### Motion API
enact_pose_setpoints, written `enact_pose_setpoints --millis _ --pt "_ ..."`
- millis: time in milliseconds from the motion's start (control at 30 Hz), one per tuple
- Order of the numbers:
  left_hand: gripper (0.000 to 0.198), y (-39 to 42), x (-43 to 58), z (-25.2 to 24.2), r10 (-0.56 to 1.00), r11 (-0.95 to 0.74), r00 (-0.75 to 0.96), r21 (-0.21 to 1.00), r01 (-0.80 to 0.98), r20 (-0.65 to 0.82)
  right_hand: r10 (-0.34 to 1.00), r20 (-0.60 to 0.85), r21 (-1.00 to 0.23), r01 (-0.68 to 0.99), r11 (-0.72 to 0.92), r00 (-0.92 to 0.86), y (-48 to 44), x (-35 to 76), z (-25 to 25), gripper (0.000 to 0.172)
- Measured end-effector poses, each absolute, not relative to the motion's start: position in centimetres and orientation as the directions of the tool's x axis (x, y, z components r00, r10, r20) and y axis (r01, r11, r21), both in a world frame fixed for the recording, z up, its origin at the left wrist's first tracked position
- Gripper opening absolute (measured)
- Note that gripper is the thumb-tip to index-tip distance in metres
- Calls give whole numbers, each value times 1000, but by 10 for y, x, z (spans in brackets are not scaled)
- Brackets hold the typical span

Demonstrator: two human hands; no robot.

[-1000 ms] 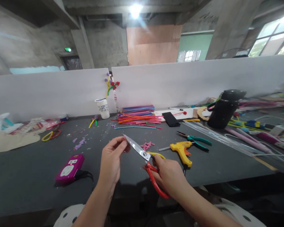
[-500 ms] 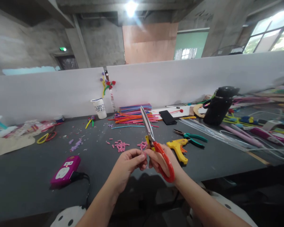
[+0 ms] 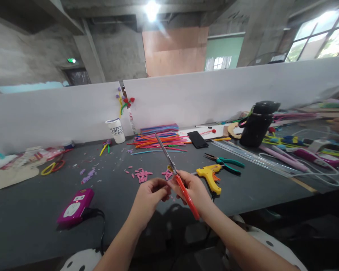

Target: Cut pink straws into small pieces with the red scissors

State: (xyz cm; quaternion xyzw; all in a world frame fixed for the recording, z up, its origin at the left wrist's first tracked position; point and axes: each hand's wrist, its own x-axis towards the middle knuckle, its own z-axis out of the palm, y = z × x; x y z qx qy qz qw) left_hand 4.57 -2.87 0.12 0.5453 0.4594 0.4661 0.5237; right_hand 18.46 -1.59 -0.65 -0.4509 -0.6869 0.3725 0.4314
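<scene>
My right hand (image 3: 194, 191) is closed round the red-and-yellow handles of a pair of scissors (image 3: 175, 174), whose closed blades point up and away to the left. My left hand (image 3: 150, 195) is pinched shut right beside it, fingertips touching the right hand's fingers; what it pinches is too small to make out. Both hands hover over the near edge of the dark grey table (image 3: 36, 218). Small pink cut pieces (image 3: 141, 174) lie on the table just beyond the hands.
A yellow glue gun (image 3: 209, 176) and green-handled pliers (image 3: 225, 163) lie right of the hands. A pile of coloured pipe cleaners (image 3: 161, 140), a phone (image 3: 197, 139), a paper cup (image 3: 114, 130) and a black flask (image 3: 255, 123) stand farther back. A magenta power strip (image 3: 74, 206) is near left.
The scissors swung from lying left-pointing to upright, then tilted slightly left. My left hand let go of the blade tip and came in to pinch beside my right hand.
</scene>
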Motion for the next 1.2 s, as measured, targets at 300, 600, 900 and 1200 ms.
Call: enact_pose_setpoints --millis 300,600,900,1200 --pt "13 -23 23 11 983 -171 -93 969 -180 157 898 338 -516 743 427 -281 -31 192 -17 29" --pt "9 -25 18 16 967 -246 -119 942 -226 224 860 380 -268 849 455 -340 -36 195 -22 32" --pt "9 -25 18 15 973 -227 -112 935 -274 204 822 438 -176 862 475 -363 -36 194 -26 34" --pt "10 -25 19 16 976 -210 -115 928 -308 183 811 458 -138 872 470 -364 -38 192 -24 39"
